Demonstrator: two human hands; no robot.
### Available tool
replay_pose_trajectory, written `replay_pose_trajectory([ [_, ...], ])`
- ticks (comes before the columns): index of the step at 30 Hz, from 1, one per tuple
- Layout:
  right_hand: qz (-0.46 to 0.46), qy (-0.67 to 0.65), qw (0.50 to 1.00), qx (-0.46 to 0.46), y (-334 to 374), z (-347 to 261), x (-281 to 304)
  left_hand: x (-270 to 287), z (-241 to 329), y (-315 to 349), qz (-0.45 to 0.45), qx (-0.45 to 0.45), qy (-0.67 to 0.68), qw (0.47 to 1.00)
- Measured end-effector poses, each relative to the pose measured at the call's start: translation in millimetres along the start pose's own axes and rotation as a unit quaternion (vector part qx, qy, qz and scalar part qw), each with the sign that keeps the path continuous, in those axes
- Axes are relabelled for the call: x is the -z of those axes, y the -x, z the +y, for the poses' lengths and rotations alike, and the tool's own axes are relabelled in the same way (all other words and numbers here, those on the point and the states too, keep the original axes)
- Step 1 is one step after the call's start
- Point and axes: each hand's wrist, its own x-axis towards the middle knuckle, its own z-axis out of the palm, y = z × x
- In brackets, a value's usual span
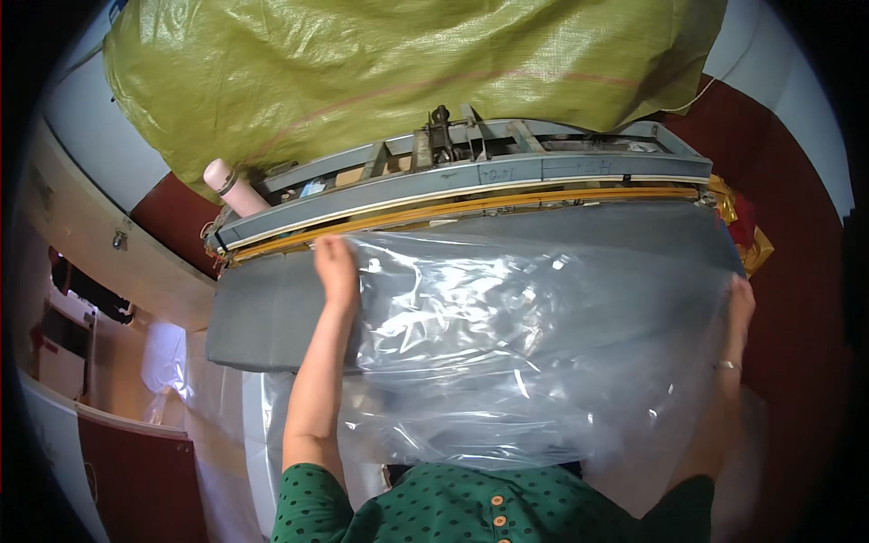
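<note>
A wide sheet of clear plastic film (471, 317) stretches between my hands and drapes down toward my body, shiny and wrinkled. My left hand (335, 270) pinches its far left corner, close to the far side of a grey padded work surface (272, 312). At the right end of that surface, my right hand (740, 303) grips the film's other edge, with a thin bracelet on the wrist. Through the film the grey top shows. Whether the film is one layer or more, I cannot tell.
Behind the surface runs a grey metal frame (597, 169) with orange strips (471, 206) along it. A pink bottle (233, 188) leans at its left end. A yellow woven sheet (407, 72) covers something beyond. To the left is a door (109, 226); gold and red material (747, 235) hangs at right.
</note>
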Motion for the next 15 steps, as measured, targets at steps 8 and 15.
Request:
replay_pose_trajectory([
  [8,-0.053,0.026,0.987,0.147,-28.1,-24.0,-217.8,74.7,-81.4,-75.3,0.182,-0.072,-0.145,0.97],
  [15,0.015,0.011,0.983,0.184,-32.2,-37.1,-259.5,73.0,-107.5,-111.7,0.155,-0.029,-0.118,0.98],
])
